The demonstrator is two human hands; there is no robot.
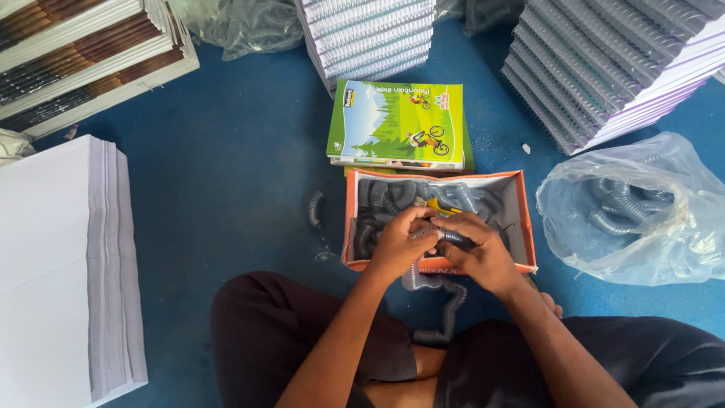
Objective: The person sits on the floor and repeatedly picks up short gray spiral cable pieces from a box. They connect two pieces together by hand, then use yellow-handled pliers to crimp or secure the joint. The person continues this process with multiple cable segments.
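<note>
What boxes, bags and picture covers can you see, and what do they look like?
Orange box: on the blue floor under the hands, open, rectangular, full of grey spiral coils.
Plastic bag: right of the box, clear and crumpled, grey coils inside.
Notebook cover: just behind the box, on top of a small stack, green and blue with cyclists and trees.

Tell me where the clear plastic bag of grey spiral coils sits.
The clear plastic bag of grey spiral coils lies on the blue floor at right, beside the orange cardboard box, below the spiral-bound notebook stack.
</note>
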